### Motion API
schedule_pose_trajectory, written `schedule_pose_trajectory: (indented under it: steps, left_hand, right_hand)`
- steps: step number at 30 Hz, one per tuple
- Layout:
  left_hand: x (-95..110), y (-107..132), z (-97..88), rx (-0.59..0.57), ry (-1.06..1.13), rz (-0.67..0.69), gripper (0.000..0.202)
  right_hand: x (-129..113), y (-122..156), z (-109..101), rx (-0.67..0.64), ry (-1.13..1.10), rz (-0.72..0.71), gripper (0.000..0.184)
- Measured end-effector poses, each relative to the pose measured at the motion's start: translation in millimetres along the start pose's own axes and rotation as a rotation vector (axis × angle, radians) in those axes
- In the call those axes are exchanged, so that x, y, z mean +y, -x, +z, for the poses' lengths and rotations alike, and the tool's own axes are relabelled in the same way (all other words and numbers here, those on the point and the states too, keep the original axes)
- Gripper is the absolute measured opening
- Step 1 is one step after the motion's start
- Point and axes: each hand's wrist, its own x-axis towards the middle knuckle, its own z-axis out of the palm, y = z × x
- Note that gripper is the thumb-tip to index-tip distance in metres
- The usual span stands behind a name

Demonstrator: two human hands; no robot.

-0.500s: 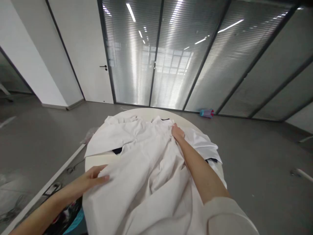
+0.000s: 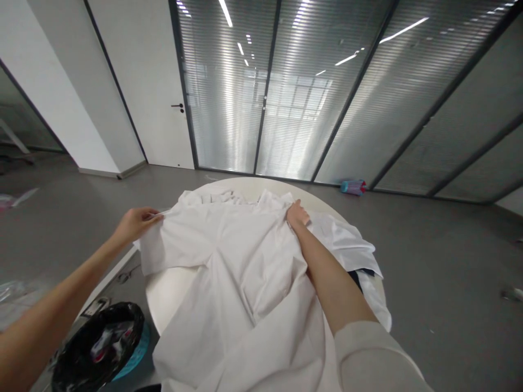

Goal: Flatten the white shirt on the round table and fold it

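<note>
A white shirt lies spread over a round pale table, its lower part hanging toward me over the near side. My left hand pinches the edge of the shirt's left sleeve, just off the table's left side, and the cloth is drawn taut from there. At the far side, my right hand is closed on the shirt near the collar. Folds run down the cloth below my right hand. Another piece of white cloth with a dark patch lies to the right, partly behind my right forearm.
A blue bin lined with a black bag stands on the floor at lower left, with litter inside. Behind the table are a white door and glass partitions. A blue and pink object lies by the glass.
My left hand has moved from the shirt's side up and away to the sleeve edge, pulling the sleeve out flatter. My right hand keeps its hold near the collar.
</note>
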Motion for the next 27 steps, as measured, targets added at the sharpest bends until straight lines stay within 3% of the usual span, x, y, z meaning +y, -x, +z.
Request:
schedule_pose_trajectory:
  steps: [4, 9, 12, 14, 16, 19, 20, 22, 24, 25, 27]
  left_hand:
    - [6.2, -7.2, -0.7, 0.018, 0.035, -0.005, 0.056]
    - [25.9, -12.3, 2.4, 0.071, -0.196, 0.004, 0.055]
    - [37.0, 4.6, 14.7, 0.255, -0.365, 0.107, 0.048]
    - [45.7, 30.1, 24.8, 0.264, -0.316, 0.187, 0.044]
    - [55.9, 65.1, 36.3, 0.002, -0.134, 0.214, 0.043]
    - [71.6, 121.9, 57.8, -0.643, 0.141, 0.133, 0.056]
    - [76.2, 138.1, 66.1, -0.796, 0.191, 0.100, 0.059]
    - [84.3, 161.9, 83.7, -0.965, 0.276, 0.068, 0.061]
    - [92.4, 174.3, 100.0, -1.027, 0.346, 0.044, 0.063]
    - [97.2, 177.4, 106.8, -1.046, 0.373, 0.020, 0.064]
    - [108.5, 180.7, 116.6, -1.062, 0.378, -0.004, 0.064]
  right_hand:
    - [10.4, -3.4, -12.2, 0.042, 0.000, 0.010, 0.045]
    - [20.3, -4.4, -25.5, -0.093, 0.011, -0.025, 0.043]
    - [32.5, 2.6, -48.7, -0.094, 0.023, -0.111, 0.059]
    - [52.6, 15.7, -73.5, -0.088, 0.047, -0.201, 0.055]
    - [82.6, 39.8, -100.3, -0.141, 0.083, -0.269, 0.037]
    - [133.7, 99.3, -131.1, -0.357, 0.095, -0.357, 0.030]
    - [148.6, 123.9, -137.1, -0.444, 0.050, -0.387, 0.033]
    - [170.9, 175.2, -143.9, -0.660, -0.068, -0.373, 0.038]
    - [181.8, 223.3, -147.3, -0.786, -0.183, -0.440, 0.032]
    - [183.2, 244.4, -148.9, -0.757, -0.220, -0.511, 0.028]
    - [178.9, 279.3, -152.7, -0.627, -0.209, -0.735, 0.036]
